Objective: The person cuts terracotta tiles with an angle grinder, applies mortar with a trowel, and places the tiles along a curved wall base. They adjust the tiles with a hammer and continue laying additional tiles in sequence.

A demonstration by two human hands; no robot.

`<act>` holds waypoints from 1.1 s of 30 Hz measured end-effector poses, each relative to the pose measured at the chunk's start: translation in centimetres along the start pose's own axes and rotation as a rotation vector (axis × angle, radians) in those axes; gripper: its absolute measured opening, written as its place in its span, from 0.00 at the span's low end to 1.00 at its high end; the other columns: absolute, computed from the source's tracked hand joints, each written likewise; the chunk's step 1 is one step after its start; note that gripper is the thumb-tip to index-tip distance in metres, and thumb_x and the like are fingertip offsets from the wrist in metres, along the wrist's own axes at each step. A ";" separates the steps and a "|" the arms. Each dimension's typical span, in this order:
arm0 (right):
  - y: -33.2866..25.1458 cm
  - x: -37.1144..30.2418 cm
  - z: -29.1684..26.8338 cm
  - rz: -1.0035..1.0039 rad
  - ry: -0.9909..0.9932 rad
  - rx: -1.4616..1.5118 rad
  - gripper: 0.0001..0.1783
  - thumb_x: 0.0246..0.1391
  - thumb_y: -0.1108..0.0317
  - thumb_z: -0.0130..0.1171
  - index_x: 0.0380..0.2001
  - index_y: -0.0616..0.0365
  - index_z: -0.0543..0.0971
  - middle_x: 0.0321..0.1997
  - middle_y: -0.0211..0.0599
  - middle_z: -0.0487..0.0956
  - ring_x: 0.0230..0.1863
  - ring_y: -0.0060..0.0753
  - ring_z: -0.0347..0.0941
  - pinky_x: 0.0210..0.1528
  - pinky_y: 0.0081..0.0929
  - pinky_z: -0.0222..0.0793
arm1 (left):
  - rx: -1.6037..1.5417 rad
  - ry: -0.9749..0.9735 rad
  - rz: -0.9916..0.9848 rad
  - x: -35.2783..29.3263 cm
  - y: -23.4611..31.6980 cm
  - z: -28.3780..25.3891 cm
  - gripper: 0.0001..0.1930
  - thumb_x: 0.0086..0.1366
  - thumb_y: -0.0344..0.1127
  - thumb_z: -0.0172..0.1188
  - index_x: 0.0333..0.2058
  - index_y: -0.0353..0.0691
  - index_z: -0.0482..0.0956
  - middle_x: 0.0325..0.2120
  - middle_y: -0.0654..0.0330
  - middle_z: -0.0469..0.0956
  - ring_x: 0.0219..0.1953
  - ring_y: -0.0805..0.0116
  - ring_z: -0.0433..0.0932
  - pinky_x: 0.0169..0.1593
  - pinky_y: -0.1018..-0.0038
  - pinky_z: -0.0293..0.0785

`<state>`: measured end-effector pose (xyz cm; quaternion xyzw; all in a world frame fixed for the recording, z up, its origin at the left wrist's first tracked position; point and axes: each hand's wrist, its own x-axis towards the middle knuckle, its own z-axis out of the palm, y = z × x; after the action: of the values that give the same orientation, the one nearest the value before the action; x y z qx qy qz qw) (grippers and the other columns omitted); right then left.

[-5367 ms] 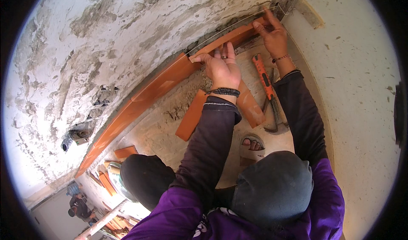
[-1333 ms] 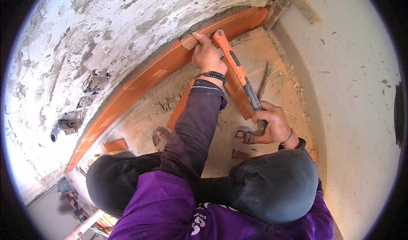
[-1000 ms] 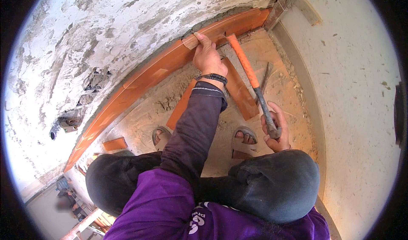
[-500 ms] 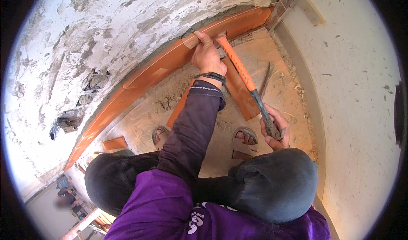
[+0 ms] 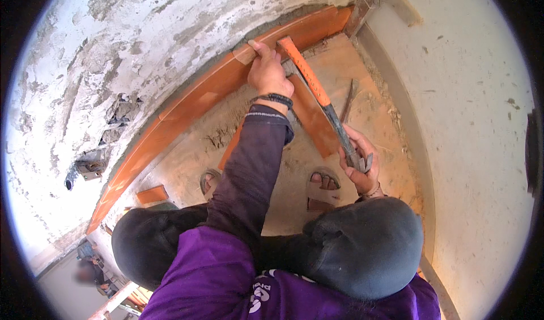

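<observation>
My left hand is at the strip of orange skirting tiles along the base of the wall. Its thumb lies over the strip's top edge, and the other fingers are mostly hidden on the tile face. In my right hand is a hammer, gripped near its metal head. The hammer's orange handle slants up and away, its end close to the tile face just right of my left hand. Below that handle a loose orange tile lies on the floor.
A rough, patchy plaster wall rises at the left, with open electrical boxes in it. A pale wall stands at the right. A thin dark strip and a small tile piece lie on the dusty floor. Far lower left, a person is visible.
My right hand has moved slightly forward with the hammer, bringing the handle end nearer the top of the tile strip. My left hand keeps its place on the tile. The view has shifted a little.
</observation>
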<state>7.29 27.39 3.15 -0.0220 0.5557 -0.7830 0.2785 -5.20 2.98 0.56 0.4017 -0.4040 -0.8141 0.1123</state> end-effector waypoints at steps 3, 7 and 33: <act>0.3 -1.1 -0.2 -0.002 0.004 0.012 0.47 0.34 0.67 0.63 0.64 0.63 0.63 0.37 0.29 0.72 0.32 0.17 0.64 0.34 0.15 0.59 | -0.015 0.021 -0.008 -0.6 0.3 0.4 0.46 0.64 0.71 0.43 0.66 0.36 0.53 0.67 0.55 0.58 0.68 0.62 0.57 0.68 0.62 0.48; 0.5 -1.0 -0.8 -0.034 0.000 -0.051 0.48 0.33 0.66 0.64 0.64 0.62 0.64 0.37 0.28 0.72 0.32 0.17 0.64 0.34 0.15 0.60 | -0.004 0.023 -0.019 -1.0 0.6 1.0 0.47 0.64 0.71 0.42 0.67 0.35 0.50 0.67 0.52 0.56 0.69 0.62 0.56 0.69 0.61 0.47; 0.7 0.4 -2.1 -0.087 0.039 0.058 0.48 0.32 0.62 0.63 0.62 0.66 0.64 0.35 0.31 0.72 0.30 0.20 0.64 0.32 0.16 0.59 | -0.123 0.071 0.035 0.9 -0.4 0.1 0.41 0.66 0.67 0.46 0.63 0.36 0.60 0.64 0.52 0.63 0.64 0.61 0.64 0.59 0.72 0.61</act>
<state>6.51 28.79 1.63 -0.0228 0.5368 -0.8103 0.2338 -5.81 2.87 -0.23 0.4157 -0.3560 -0.8205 0.1652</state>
